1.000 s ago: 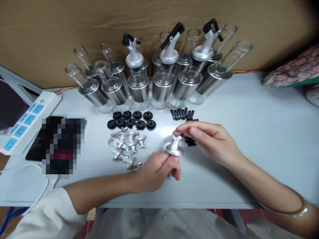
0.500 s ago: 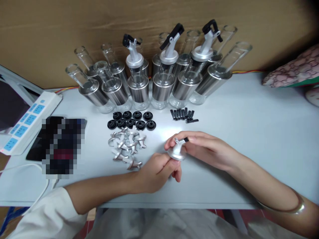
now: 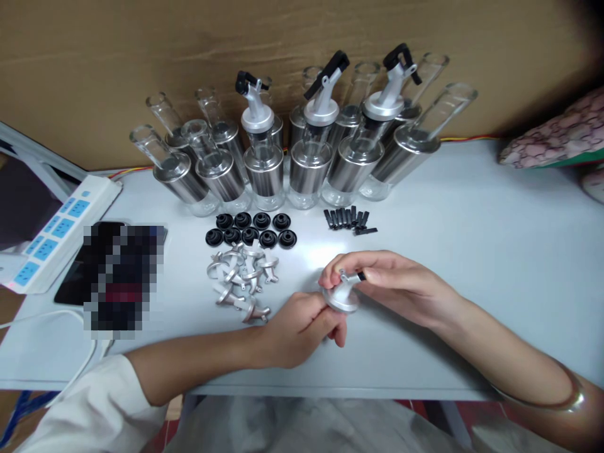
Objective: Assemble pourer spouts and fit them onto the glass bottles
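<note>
Between my hands, above the table, is a silver pourer spout (image 3: 342,297) with a round flange and a small black piece (image 3: 362,276) at its tip. My left hand (image 3: 304,330) is closed at the flange from the left and below; the underside of the spout is hidden by the fingers. The thumb of my right hand (image 3: 403,283) presses on the black piece, while its curled fingers reach behind the spout. Left of my hands lies a pile of loose silver pourer spouts (image 3: 243,270). Beyond them are several black round stoppers (image 3: 250,236) and several small black tubes (image 3: 346,218).
Several glass bottles with metal sleeves (image 3: 309,170) stand along the cardboard backdrop (image 3: 189,38), three of them topped with pourers. On the left lie a white power strip (image 3: 61,236), phones (image 3: 75,270) and a cable. A patterned cloth item (image 3: 557,135) sits far right.
The spout has tilted and moved slightly right and down with both hands. My right thumb now lies over its black tip. The whole view has shifted a little.
</note>
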`<state>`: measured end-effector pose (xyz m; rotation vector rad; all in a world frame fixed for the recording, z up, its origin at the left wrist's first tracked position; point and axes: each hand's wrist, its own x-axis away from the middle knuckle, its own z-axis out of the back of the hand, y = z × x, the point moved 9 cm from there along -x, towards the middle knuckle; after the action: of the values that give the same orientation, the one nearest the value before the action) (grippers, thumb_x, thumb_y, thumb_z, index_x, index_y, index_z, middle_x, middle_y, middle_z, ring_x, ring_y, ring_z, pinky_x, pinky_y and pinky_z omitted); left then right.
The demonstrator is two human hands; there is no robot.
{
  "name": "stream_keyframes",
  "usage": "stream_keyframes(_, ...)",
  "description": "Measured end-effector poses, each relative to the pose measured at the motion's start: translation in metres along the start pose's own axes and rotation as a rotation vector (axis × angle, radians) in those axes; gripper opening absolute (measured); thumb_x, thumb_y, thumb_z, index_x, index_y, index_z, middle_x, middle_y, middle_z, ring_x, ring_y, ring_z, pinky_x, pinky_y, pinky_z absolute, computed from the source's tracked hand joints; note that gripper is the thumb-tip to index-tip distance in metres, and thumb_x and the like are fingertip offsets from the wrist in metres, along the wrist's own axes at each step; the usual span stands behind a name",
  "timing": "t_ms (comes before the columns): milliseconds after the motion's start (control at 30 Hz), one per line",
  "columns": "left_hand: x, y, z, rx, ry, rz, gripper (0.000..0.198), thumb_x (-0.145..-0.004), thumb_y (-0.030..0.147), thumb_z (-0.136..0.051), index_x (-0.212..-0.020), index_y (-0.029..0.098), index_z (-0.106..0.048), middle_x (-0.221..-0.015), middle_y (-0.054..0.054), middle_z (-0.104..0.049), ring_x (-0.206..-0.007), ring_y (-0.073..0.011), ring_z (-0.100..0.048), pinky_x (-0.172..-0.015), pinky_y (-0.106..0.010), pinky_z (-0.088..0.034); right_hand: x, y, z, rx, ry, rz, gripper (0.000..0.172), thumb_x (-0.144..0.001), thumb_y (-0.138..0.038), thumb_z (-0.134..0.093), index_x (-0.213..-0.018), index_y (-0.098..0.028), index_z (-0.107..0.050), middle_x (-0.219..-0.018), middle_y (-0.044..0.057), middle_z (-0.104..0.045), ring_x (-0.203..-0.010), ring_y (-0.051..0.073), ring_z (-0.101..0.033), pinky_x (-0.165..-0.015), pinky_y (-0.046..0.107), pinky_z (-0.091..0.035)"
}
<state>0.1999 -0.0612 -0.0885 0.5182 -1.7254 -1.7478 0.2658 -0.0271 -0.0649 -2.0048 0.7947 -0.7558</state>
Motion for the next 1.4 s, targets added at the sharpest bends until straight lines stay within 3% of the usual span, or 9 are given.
stream_keyframes(133,0.0,0.008,0.009,-0.138,0.056,0.112,0.037,-0.093,0.034,-0.034,-0.071,0.015,-0.057,-0.06,0.0,-0.055,-0.055,-0.0102,-0.049,-0.055,-0.022,-0.04,0.0,-0.005,0.0,-0.118,0.027,0.029,0.024,-0.08,-0.04,-0.064,-0.087,-0.019,-0.072,-0.09,0.006,-0.065,-0.081,0.02,-0.061,-0.074,0.033,-0.05)
stream_keyframes(233,-0.003,0.029,0.015,-0.543,-0.067,0.12,0.028,-0.091,0.035,-0.043,-0.073,0.018,-0.057,-0.064,0.002,-0.059,-0.057,-0.011,-0.052,-0.056,-0.023,-0.04,0.001,-0.013,0.009,-0.19,0.128,0.064,0.023,-0.081,-0.042,-0.064,-0.083,-0.02,-0.071,-0.084,0.004,-0.064,-0.079,0.018,-0.061,-0.068,0.028,-0.049)
stream_keyframes(433,-0.012,0.063,0.086,-1.336,0.321,0.131,0.024,-0.088,0.024,-0.052,-0.11,0.015,-0.054,-0.106,-0.009,-0.06,-0.098,-0.0229,-0.059,-0.066,-0.028,-0.047,0.002,-0.011,0.021,-0.166,0.252,0.056,0.029,-0.083,-0.045,-0.062,-0.08,-0.016,-0.07,-0.074,0.003,-0.06,-0.052,0.008,-0.048,-0.05,0.022,-0.037)
stream_keyframes(533,-0.016,0.057,0.096,-1.442,0.339,0.142,0.024,-0.087,0.026,-0.056,-0.108,0.014,-0.056,-0.103,-0.008,-0.061,-0.097,-0.0229,-0.06,-0.067,-0.028,-0.049,0.001,-0.006,0.025,-0.166,0.28,0.048,0.03,-0.082,-0.044,-0.063,-0.086,-0.015,-0.07,-0.075,0.003,-0.06,-0.051,0.008,-0.045,-0.048,0.023,-0.035)
stream_keyframes(767,-0.018,0.051,0.094,-1.509,0.341,0.04,0.018,-0.086,0.022,-0.056,-0.101,0.014,-0.062,-0.097,-0.007,-0.065,-0.092,-0.0223,-0.062,-0.07,-0.028,-0.05,0.004,-0.013,0.032,-0.061,0.337,0.098,0.017,-0.075,-0.032,-0.072,-0.084,-0.018,-0.071,-0.082,0.004,-0.063,-0.059,0.01,-0.051,-0.056,0.023,-0.044)
stream_keyframes(900,-0.017,0.055,0.09,-1.462,0.333,-0.049,0.013,-0.085,0.018,-0.056,-0.095,0.013,-0.064,-0.092,-0.007,-0.066,-0.088,-0.0227,-0.062,-0.07,-0.029,-0.049,0.008,-0.024,0.036,0.064,0.41,0.246,0.018,-0.08,-0.04,-0.067,-0.076,-0.023,-0.07,-0.092,0.004,-0.062,-0.083,0.016,-0.057,-0.068,0.025,-0.048)
stream_keyframes(967,-0.014,0.064,0.087,-1.359,0.363,-0.13,0.013,-0.086,0.017,-0.056,-0.095,0.014,-0.063,-0.092,-0.007,-0.066,-0.085,-0.0208,-0.062,-0.068,-0.028,-0.048,0.016,-0.032,0.044,0.193,0.534,0.342,0.022,-0.079,-0.047,-0.066,-0.082,-0.026,-0.072,-0.102,0.003,-0.058,-0.087,0.016,-0.054,-0.072,0.026,-0.047)
stream_keyframes(1100,-0.005,0.085,0.085,-0.95,0.421,-0.279,0.012,-0.084,0.018,-0.059,-0.095,0.015,-0.062,-0.089,-0.003,-0.065,-0.069,-0.0118,-0.057,-0.061,-0.022,-0.046,0.028,-0.04,0.051,0.366,0.676,0.415,0.028,-0.079,-0.053,-0.063,-0.09,-0.03,-0.073,-0.089,0.0,-0.052,-0.071,0.012,-0.047,-0.068,0.025,-0.044)
stream_keyframes(1400,0.004,0.102,0.088,-0.603,0.449,-0.329,0.011,-0.077,0.01,-0.066,-0.087,0.015,-0.065,-0.079,0.0,-0.068,-0.062,-0.0071,-0.056,-0.051,-0.017,-0.04,0.015,-0.027,0.046,0.33,0.537,0.322,0.024,-0.082,-0.044,-0.064,-0.094,-0.024,-0.069,-0.073,-0.001,-0.062,-0.063,0.01,-0.056,-0.061,0.023,-0.045)
